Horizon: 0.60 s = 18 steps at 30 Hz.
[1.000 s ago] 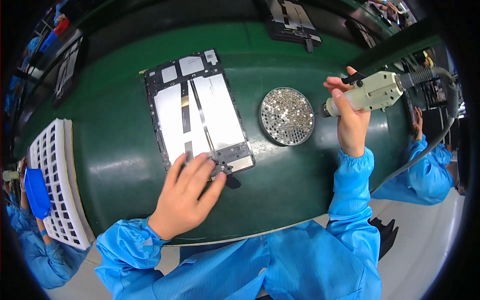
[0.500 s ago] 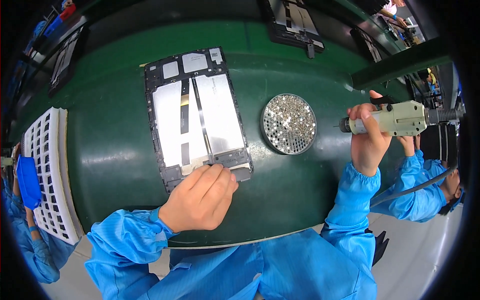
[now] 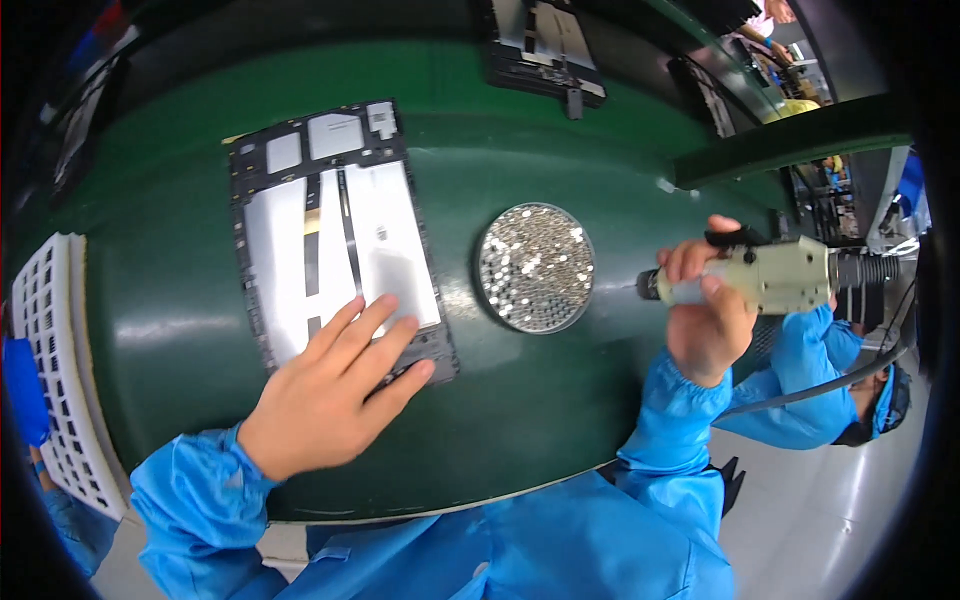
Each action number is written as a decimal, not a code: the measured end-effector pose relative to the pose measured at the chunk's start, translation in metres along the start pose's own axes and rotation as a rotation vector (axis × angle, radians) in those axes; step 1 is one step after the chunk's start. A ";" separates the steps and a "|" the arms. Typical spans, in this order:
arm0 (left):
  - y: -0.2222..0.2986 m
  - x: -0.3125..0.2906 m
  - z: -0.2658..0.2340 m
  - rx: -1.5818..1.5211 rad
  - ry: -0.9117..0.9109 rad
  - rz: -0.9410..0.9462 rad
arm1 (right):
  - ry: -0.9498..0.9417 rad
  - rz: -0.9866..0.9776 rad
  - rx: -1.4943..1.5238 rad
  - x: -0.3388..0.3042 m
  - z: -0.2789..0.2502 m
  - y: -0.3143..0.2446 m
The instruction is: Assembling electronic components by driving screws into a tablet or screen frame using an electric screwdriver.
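A tablet chassis point(image 3: 385, 225) with a black frame and silver inner plates lies on the green bench, left of the middle. My left hand point(image 3: 325, 395) rests over its lower edge, fingers spread and lying flat on it, hiding the lower part. At the right, my right hand point(image 3: 708, 322) is wrapped round a pale green electric screwdriver point(image 3: 790, 278), held sideways with its tip toward the left. Between the two hands stands a round dish point(image 3: 537, 265) full of small silver screws, which neither hand touches.
Another opened tablet point(image 3: 550, 50) lies at the far side on a black holder. A white slotted tray point(image 3: 65, 370) of small black parts stands at the left with a blue bin point(image 3: 25, 390). A green bar point(image 3: 790, 145) crosses at the right, near a co-worker's blue sleeve point(image 3: 790, 385).
My left hand has gone from pinching at the tablet's lower edge to lying spread on it. My right hand still holds the screwdriver. The whole view has shifted, so most things appear further left.
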State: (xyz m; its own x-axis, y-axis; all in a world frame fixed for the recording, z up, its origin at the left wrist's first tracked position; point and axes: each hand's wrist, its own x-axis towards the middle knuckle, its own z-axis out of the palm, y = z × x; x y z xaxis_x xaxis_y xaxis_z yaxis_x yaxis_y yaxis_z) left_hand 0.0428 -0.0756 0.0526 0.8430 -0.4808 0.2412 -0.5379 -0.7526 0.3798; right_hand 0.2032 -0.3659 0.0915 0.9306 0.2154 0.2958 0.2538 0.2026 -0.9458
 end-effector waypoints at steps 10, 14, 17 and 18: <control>0.039 0.019 0.010 -0.028 -0.069 -0.008 | -0.116 -0.042 0.153 -0.031 0.038 -0.001; 0.035 0.028 0.015 -0.067 -0.018 -0.017 | -0.179 -0.008 0.113 -0.033 0.031 0.006; 0.035 0.029 0.019 -0.043 0.005 -0.006 | -0.169 0.002 0.098 -0.036 0.026 0.007; 0.035 0.030 0.020 -0.029 0.014 0.005 | -0.169 0.009 0.095 -0.035 0.025 0.007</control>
State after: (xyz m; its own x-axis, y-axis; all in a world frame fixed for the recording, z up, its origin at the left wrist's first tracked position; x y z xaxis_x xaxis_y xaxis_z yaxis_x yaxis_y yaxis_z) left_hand 0.0497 -0.1255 0.0555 0.8403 -0.4783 0.2552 -0.5421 -0.7366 0.4045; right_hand 0.1655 -0.3482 0.0779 0.8730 0.3738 0.3132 0.2118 0.2878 -0.9340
